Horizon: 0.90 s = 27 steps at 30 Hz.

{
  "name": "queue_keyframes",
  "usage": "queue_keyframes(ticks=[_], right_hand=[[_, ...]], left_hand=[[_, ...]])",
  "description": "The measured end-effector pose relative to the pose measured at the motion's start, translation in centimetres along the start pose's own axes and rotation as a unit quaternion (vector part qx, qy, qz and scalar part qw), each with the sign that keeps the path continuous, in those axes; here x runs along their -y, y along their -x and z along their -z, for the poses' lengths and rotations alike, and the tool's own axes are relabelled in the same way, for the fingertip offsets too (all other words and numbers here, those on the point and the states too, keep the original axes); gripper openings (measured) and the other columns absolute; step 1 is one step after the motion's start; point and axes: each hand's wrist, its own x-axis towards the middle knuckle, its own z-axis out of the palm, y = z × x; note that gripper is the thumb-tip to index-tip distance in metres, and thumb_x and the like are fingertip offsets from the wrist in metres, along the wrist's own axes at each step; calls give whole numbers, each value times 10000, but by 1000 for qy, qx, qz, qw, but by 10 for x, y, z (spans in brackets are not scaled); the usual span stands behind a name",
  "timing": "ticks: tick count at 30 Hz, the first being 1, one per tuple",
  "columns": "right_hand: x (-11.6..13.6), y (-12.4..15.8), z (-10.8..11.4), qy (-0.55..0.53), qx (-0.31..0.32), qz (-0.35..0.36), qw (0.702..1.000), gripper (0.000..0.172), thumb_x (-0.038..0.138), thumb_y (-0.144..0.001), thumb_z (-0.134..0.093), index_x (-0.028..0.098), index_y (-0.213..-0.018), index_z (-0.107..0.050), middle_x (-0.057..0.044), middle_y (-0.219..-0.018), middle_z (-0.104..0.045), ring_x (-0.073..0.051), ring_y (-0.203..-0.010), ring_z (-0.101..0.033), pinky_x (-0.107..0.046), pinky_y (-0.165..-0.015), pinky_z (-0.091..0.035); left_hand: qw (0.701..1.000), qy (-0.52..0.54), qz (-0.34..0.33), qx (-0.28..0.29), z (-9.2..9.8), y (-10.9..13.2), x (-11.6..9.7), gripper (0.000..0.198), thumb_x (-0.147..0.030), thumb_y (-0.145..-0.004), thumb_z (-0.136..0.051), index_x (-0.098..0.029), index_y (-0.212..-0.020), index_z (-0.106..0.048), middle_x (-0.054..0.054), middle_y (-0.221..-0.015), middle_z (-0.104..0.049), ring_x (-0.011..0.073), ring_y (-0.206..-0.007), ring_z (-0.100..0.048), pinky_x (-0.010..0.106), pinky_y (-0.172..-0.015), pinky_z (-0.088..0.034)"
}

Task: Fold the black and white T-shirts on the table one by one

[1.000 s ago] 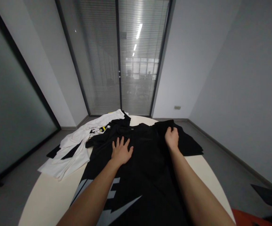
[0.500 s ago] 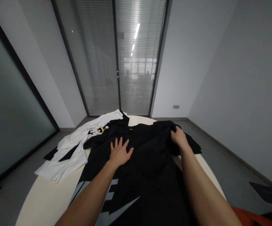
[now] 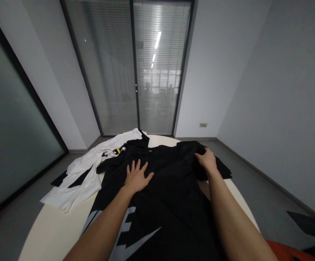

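A black T-shirt [image 3: 171, 181] with large grey lettering and a swoosh lies spread over the table, its collar toward the far edge. My left hand [image 3: 137, 177] rests flat on the chest of the shirt, fingers spread. At the shirt's right shoulder and sleeve, my right hand [image 3: 207, 159] has its fingers closed on the black cloth. Part of that sleeve is hidden behind the hand and forearm.
White and black clothes [image 3: 89, 163] lie heaped along the left side of the round, cream-coloured table [image 3: 45, 224]. Glass doors with blinds [image 3: 157, 101] stand beyond it. An orange item [image 3: 282, 251] shows at the lower right.
My right hand has shifted very slightly left with the sleeve cloth. My left hand stays on the shirt; the view has tilted up a little.
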Motion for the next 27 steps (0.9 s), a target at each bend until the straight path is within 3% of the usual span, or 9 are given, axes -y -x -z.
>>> queue_keyframes(ticks=[3,8,13,18,23,27], right_hand=[[6,-1,-1,-60,-20,37,997,684,295,-769,-723,128,-1403,-527,-179,-1264,-666,-297,-1177,-633,-389,-984,-501],[33,17,2,-44,10,133,990,703,214,-818,-657,233,-1490,-454,-118,-1264,-679,-271,-1138,-655,-369,-959,-507],[54,37,-5,18,63,216,974,518,256,-896,-599,249,-1410,-541,-89,-1273,-681,-268,-1137,-651,-363,-952,-499],[56,47,-16,63,176,280,942,403,288,-904,-631,243,-1304,-627,-62,-1280,-684,-237,-1152,-642,-323,-963,-481],[59,52,-19,39,284,315,905,397,419,-900,-651,216,-1241,-666,-56,-1111,-734,-194,-984,-685,-274,-875,-497],[62,62,-32,73,221,327,916,465,460,-966,-535,201,-1348,-601,-108,-1351,-622,-234,-1221,-579,-340,-1018,-437]], left_hand=[[1000,1,-3,0,1,0,-2,751,-747,-929,-312,-339,-1557,-354,84,-1661,-244,407,-1523,-166,589,-1199,-159],[1000,5,-5,-3,0,1,-2,767,-760,-924,-299,-329,-1555,-362,97,-1659,-249,419,-1519,-169,597,-1195,-163],[1000,5,-5,-1,0,1,-2,762,-755,-926,-293,-331,-1555,-363,91,-1661,-243,414,-1524,-157,600,-1196,-161],[1000,2,-5,-1,0,0,-3,754,-748,-924,-311,-336,-1553,-366,86,-1660,-249,413,-1521,-171,598,-1198,-164],[1000,6,-5,-1,-1,0,-3,750,-743,-924,-320,-333,-1550,-375,85,-1660,-248,420,-1520,-165,606,-1198,-158],[1000,10,-5,-3,-1,0,-2,733,-733,-935,-302,-338,-1549,-375,83,-1658,-253,413,-1521,-171,602,-1200,-155]])
